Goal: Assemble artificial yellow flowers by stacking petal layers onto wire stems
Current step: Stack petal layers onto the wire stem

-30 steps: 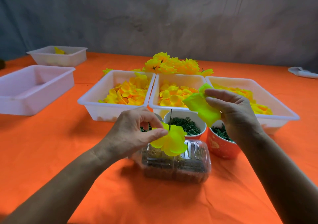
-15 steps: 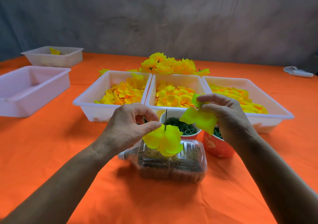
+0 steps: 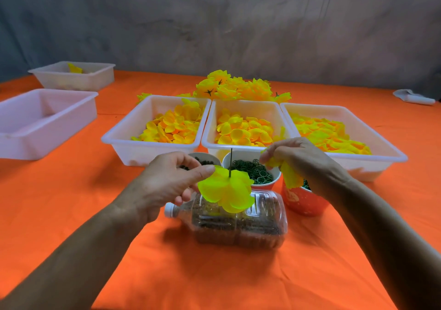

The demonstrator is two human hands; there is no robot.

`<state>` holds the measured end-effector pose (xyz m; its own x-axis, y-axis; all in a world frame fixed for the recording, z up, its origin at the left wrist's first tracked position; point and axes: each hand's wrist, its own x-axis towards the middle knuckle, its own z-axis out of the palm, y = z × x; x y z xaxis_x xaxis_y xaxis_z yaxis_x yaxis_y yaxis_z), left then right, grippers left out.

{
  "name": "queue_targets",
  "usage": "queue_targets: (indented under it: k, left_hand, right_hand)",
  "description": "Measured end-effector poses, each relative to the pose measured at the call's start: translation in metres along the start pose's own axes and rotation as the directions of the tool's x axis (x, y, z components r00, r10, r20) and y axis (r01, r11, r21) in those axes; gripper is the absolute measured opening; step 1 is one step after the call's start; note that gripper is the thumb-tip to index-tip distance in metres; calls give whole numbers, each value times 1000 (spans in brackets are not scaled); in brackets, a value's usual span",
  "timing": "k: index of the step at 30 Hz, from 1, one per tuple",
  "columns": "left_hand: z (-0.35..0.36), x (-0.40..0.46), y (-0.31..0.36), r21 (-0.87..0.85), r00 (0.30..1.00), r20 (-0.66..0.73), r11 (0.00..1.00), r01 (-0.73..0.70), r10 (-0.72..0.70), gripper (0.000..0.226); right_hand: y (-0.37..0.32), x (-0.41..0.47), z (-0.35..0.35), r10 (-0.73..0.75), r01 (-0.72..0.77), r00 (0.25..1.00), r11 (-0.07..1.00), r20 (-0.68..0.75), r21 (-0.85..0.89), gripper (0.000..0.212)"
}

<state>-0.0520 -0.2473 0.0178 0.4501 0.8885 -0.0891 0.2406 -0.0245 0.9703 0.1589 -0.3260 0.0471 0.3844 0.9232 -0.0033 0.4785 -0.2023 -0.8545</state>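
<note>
Left hand [image 3: 167, 185]: a partly built flower [image 3: 226, 191] is pinched at its edge between thumb and fingers; soft, glossy, rounded yellow petals.
Wire stem [image 3: 231, 162]: thin, dark and straight, seen rising upright through the middle of the flower.
Right hand [image 3: 303, 162]: a crumpled yellow petal layer [image 3: 290, 175] is held in curled fingers, just right of the stem tip.
Under the hands: a clear ribbed plastic bottle [image 3: 238, 224] is laid on its side on the orange cloth [image 3: 214, 274].
Beyond the hands: three white trays [image 3: 152, 147] filled with petals.
Change: the petal layer has been lowered and is now more bunched than half a second ago; the flower is kept in the same grip.
</note>
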Motion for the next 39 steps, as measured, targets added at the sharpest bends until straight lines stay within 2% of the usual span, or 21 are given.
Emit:
queue_targets:
  k: [3, 7, 9, 20, 30, 35, 39]
  left_hand:
    - [2, -3, -2, -23, 999, 8, 999, 38, -38, 24]
    - [4, -4, -4, -85, 998, 36, 995, 53, -50, 21]
    - [5, -4, -3, -89, 998, 36, 995, 48, -45, 21]
    - [3, -3, -5, -123, 998, 53, 992, 39, -33, 20]
    - [4, -6, -2, -132, 994, 95, 989, 69, -56, 19]
    - [4, -6, -3, -123, 990, 113, 987, 101, -87, 20]
    - [4, -6, -3, -107, 988, 118, 987, 117, -104, 20]
  right_hand:
    - [3, -7, 3, 59, -38, 993, 980, 105, -195, 11]
    - [6, -11, 4, 66, -17, 991, 926, 118, -377, 23]
    - [8, -9, 7, 75, -30, 991, 933, 112, -359, 25]
    - [4, -7, 15, 128, -127, 987, 992, 99, -21, 20]
    - [1, -4, 14, 125, -124, 990, 992, 69, -17, 24]
    - [0, -10, 15, 121, -127, 983, 991, 135, 43, 20]
    - [0, -17, 8, 114, -102, 988, 988, 104, -117, 23]
